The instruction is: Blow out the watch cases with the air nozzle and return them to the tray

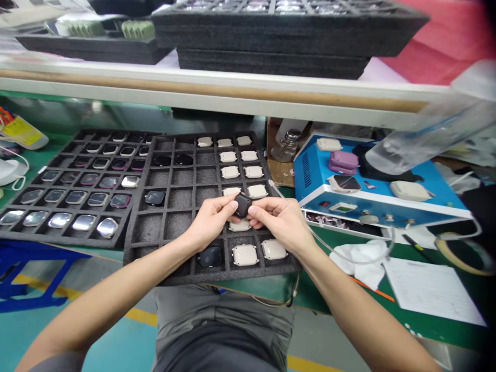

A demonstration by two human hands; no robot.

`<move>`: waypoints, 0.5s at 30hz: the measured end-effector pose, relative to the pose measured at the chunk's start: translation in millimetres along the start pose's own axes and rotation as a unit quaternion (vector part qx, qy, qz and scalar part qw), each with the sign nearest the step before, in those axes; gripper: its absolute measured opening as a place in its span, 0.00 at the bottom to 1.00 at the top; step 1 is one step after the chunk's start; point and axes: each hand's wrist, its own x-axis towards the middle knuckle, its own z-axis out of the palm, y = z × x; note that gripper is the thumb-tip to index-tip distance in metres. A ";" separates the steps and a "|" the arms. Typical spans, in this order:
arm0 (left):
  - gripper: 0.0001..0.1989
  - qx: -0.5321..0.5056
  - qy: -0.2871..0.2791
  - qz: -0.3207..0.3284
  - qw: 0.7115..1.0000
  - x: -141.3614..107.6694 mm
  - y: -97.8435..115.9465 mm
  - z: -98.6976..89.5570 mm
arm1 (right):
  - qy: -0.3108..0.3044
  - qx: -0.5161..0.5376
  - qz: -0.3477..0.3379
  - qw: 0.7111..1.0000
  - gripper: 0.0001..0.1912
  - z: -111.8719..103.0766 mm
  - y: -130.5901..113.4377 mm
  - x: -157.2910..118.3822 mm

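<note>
A black watch case (243, 205) is held above the near foam tray (181, 198), pinched from both sides. My left hand (212, 219) grips its left edge between thumb and fingers. On the opposite edge, my right hand (282, 221) has thumb and fingertips closed. Under the hands, the tray carries cream watch cases (245, 254) in its right columns. A few black watch cases (210, 256) lie in other pockets, one at the front and others toward the left. Part of the tray's middle is hidden behind my hands.
Left of it, a second foam tray (83, 183) holds several watches with glossy screens. A blue machine (372, 181) with cases on top stands at right, near a white cloth (364, 263) and paper (432, 290). A shelf edge (217, 95) crosses overhead, bearing stacked trays.
</note>
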 end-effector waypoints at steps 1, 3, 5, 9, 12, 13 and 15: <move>0.19 -0.030 -0.006 -0.006 1.000 -0.1 1.2 0.1 | -0.003 0.002 -0.007 1.000 0.22 -0.6 -0.7 -0.2; 0.18 -0.089 -0.021 -0.017 0.996 -0.4 3.4 -0.1 | -0.006 0.015 -0.023 1.000 0.21 -1.9 -0.6 -0.8; 0.17 -0.131 -0.027 -0.029 0.991 -0.4 4.4 -1.1 | -0.006 0.044 -0.035 0.998 0.21 -2.7 1.3 -1.5; 0.14 -0.154 -0.019 -0.043 0.987 0.6 2.7 -4.2 | 0.022 0.113 -0.081 0.990 0.27 -2.8 5.6 -2.4; 0.14 -0.154 -0.010 -0.042 0.987 1.0 2.1 -5.4 | 0.044 0.133 -0.112 0.984 0.26 -3.0 5.9 -2.2; 0.15 -0.153 -0.004 -0.043 0.987 0.9 2.5 -5.5 | 0.051 0.138 -0.114 0.983 0.27 -3.1 5.7 -2.0; 0.16 -0.148 0.010 -0.045 0.988 0.6 3.7 -5.5 | 0.073 0.159 -0.109 0.979 0.28 -2.9 5.6 -1.5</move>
